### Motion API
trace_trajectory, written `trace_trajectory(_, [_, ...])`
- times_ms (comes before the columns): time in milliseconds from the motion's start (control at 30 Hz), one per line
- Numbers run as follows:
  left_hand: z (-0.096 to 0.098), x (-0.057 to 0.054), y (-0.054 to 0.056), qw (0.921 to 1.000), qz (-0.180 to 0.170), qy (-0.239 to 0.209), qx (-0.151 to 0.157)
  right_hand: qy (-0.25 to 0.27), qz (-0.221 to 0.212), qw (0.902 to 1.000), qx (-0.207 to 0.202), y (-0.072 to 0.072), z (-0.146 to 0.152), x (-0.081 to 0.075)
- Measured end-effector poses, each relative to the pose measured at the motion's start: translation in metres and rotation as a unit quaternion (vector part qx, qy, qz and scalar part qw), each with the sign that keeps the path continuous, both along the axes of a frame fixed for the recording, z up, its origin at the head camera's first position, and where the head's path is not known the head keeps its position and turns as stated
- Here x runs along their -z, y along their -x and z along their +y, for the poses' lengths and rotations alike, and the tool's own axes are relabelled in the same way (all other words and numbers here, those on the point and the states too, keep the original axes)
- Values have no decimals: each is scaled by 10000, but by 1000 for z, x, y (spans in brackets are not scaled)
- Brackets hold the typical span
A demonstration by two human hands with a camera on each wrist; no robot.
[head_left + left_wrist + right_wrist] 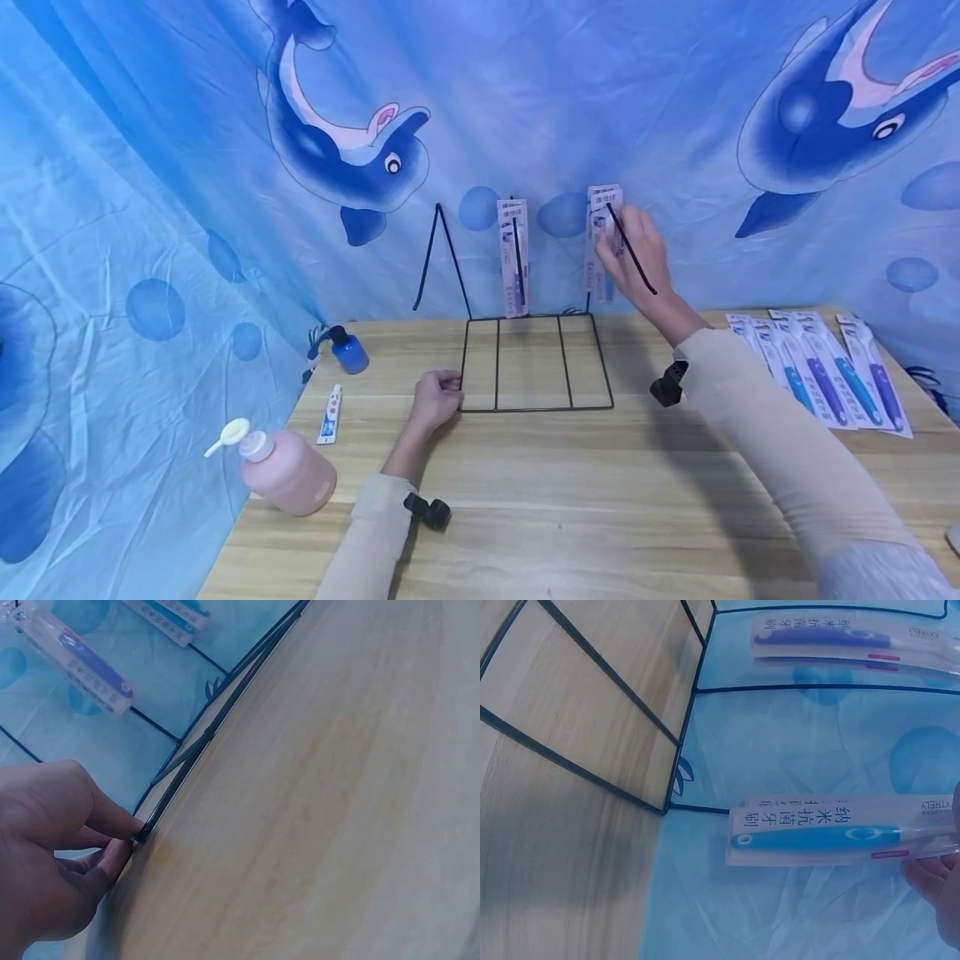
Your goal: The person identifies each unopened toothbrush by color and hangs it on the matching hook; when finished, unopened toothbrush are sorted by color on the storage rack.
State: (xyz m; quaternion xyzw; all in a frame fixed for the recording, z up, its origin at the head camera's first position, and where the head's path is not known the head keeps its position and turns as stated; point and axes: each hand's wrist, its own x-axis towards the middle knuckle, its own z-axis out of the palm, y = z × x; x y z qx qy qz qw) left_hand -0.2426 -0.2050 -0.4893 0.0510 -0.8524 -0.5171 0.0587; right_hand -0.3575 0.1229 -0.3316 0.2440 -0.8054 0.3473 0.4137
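One pink pump bottle with a pale pump head, on the left side of a wooden table; just behind, one small white-and-blue tube, lying flat; farther back, near the left rear corner, one small blue bottle with a black cap. Along back and left, one blue curtain, printed with dolphins and round spots. At the right edge, one pale object, mostly cut off, unidentifiable.
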Motion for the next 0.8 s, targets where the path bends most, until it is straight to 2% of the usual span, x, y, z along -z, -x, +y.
trace_trajectory(267, [2, -1, 1, 9999, 61, 82, 45, -13, 50, 9999, 137, 0, 1, 1])
trace_trajectory(333, [2, -1, 1, 9999, 65, 90, 27, -120, -51, 9997, 189, 0, 4, 3])
trace_trajectory(467, [2, 0, 0, 10000, 23, 92, -21, -298, -719, 9968, 166, -4, 18, 7])
trace_trajectory(633, [1, 0, 0, 9999, 38, 99, -26, -587, -1651, 9844, 136, -9, 55, 12])
trace_trajectory(800, [1, -1, 0, 9999, -16, 110, -63, -915, -2318, 9667, 577, -7, 107, 26])
